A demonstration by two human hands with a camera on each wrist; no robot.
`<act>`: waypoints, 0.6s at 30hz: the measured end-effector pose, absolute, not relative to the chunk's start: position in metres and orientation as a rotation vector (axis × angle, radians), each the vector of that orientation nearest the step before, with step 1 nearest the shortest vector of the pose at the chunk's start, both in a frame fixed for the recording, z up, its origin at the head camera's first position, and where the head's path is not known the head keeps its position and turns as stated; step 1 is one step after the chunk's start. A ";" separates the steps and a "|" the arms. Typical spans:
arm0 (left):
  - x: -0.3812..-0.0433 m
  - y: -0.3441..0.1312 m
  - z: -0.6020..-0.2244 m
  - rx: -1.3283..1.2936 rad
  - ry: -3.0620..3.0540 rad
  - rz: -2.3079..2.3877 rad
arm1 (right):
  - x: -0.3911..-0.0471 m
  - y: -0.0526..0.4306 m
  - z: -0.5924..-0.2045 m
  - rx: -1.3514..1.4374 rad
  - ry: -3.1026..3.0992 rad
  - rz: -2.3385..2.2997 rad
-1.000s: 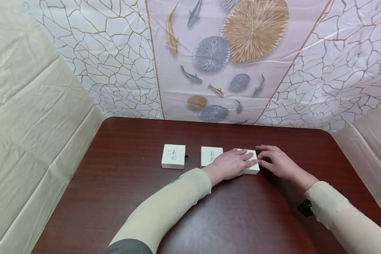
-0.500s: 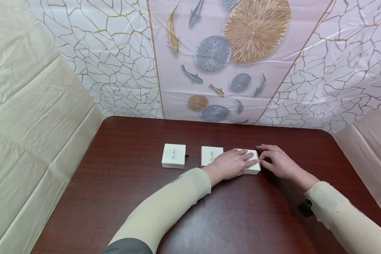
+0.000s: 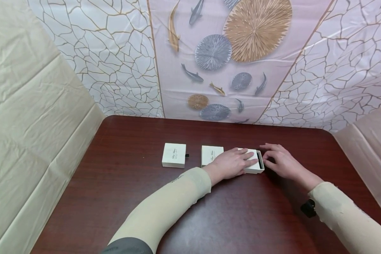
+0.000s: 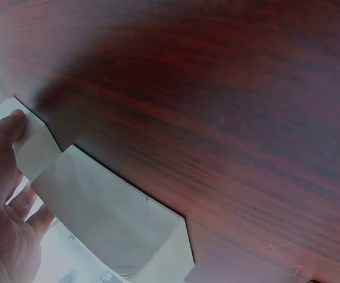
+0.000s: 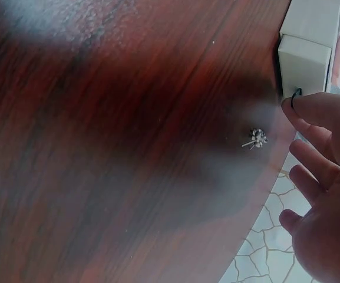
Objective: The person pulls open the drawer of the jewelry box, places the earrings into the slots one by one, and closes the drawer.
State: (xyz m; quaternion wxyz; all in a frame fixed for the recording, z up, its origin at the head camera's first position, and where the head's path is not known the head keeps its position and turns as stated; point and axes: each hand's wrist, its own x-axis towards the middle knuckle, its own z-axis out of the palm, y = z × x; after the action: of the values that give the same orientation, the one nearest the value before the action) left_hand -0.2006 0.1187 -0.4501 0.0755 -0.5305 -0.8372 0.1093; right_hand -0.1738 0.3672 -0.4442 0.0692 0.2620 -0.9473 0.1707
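Three small white drawer boxes stand in a row on the dark red table. My left hand (image 3: 230,164) holds the rightmost drawer box (image 3: 252,169), fingers spread over its top and thumb against its near side. Its inner tray (image 3: 262,165) sticks out a little to the right, with a dark strip showing inside. My right hand (image 3: 280,161) pinches the tray's black ribbon loop (image 5: 296,94) between thumb and index finger. A small silvery flower-shaped piece with a thin pin, perhaps an earring (image 5: 256,139), lies on the table near the right fingers; the head view does not show it.
The middle white box (image 3: 211,153) lies partly under my left wrist. Farther left is another white box (image 3: 174,155) with a black tab on its right side. Patterned cloth (image 3: 124,70) hangs behind the table (image 3: 130,197).
The tray has slid rightward out of the rightmost box, and my right hand has moved slightly right with it. My left hand has stayed in place on the box.
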 end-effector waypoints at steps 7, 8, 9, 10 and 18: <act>-0.201 0.118 -0.450 -1.596 -2.511 0.331 | -0.174 0.371 -0.442 0.787 -2.855 0.472; -0.201 0.118 -0.450 -1.597 -2.510 0.331 | -0.174 0.371 -0.442 0.786 -2.857 0.465; -0.201 0.118 -0.450 -1.597 -2.509 0.332 | -0.174 0.372 -0.441 0.785 -2.856 0.461; -0.201 0.118 -0.450 -1.596 -2.508 0.334 | -0.174 0.373 -0.441 0.785 -2.857 0.454; -0.201 0.118 -0.450 -1.596 -2.506 0.335 | -0.174 0.378 -0.439 0.761 -2.869 0.450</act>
State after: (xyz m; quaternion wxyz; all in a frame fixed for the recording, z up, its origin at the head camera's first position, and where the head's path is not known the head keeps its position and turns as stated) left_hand -0.2007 0.1181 -0.4498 0.0756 -0.5323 -0.8358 0.1116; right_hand -0.1742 0.3775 -0.4394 0.0697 0.2530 -0.9533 0.1494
